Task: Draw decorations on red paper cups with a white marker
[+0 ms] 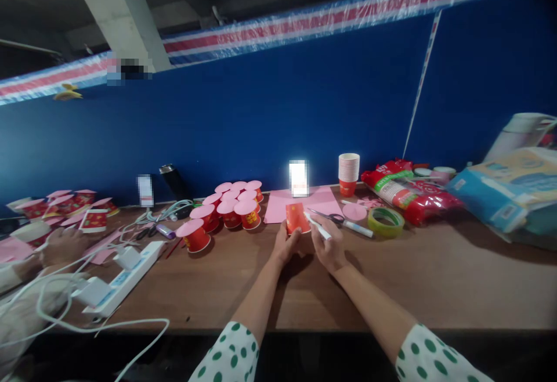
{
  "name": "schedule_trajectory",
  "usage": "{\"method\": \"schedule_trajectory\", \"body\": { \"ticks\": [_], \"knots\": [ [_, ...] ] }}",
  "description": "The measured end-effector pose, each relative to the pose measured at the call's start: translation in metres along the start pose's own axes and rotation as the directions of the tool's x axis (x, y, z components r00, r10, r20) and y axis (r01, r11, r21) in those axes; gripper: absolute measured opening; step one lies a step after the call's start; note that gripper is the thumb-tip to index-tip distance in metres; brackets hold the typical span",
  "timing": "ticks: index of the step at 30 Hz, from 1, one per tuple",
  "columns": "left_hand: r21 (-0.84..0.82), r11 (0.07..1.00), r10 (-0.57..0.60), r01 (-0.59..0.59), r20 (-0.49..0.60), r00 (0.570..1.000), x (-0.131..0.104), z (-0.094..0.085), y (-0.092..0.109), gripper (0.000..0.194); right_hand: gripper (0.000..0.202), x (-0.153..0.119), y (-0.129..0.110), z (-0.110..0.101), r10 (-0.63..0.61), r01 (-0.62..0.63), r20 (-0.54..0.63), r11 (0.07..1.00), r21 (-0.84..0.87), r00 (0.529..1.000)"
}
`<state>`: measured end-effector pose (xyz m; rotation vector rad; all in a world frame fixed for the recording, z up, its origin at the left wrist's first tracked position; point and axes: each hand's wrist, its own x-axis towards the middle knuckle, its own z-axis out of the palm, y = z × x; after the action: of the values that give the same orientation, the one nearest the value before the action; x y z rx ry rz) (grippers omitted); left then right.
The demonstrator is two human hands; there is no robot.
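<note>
The left hand (286,244) pinches a red cup (296,217) between its thumb and fingers. The right hand (328,245) pinches a white pen (321,230). The pen's tip is by the right side of the cup, but I can't tell if they touch. The cup is up over the bench (348,295), closer to its back edge than its front edge. Pink paper (273,210) lies behind the cup, near the back edge. Left of the paper stand lots of red cups with pink round tops (230,208). To the right are scissors (335,217), a pink circle (354,212), a marker (357,229) and a roll of tape (402,223). A tall stack of cups (348,168) stands by the back edge. Far to the left, another person's hand (65,247) is near more cups with pink tops (63,202). A white power strip (141,263) sits between the two people, partly near the front edge.
</note>
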<state>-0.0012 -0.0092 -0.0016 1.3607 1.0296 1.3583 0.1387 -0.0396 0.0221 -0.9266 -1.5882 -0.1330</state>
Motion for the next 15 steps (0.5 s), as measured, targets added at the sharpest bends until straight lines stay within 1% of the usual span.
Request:
{"method": "schedule_trajectory", "body": {
  "ticks": [4, 8, 15],
  "knots": [
    [0.048, 0.999, -0.003, 0.004, -0.017, 1.000, -0.0003, -0.0006, 0.0033, 0.047, 0.025, -0.0019, 0.0034, 0.0048, 0.017, -0.017, -0.004, 1.000, -0.006, 1.000],
    [0.056, 0.998, 0.004, -0.003, -0.031, 1.000, -0.0002, -0.0002, 0.0033, 0.046, 0.025, -0.0032, 0.0053, 0.0086, 0.027, -0.027, -0.007, 0.998, -0.062, 1.000],
    [-0.086, 0.995, -0.045, 0.042, -0.039, 0.998, -0.0001, 0.0020, 0.0014, 0.053, 0.026, -0.0045, 0.0081, 0.0105, 0.088, -0.079, 0.059, 0.987, -0.137, 0.994]
  ]
}}
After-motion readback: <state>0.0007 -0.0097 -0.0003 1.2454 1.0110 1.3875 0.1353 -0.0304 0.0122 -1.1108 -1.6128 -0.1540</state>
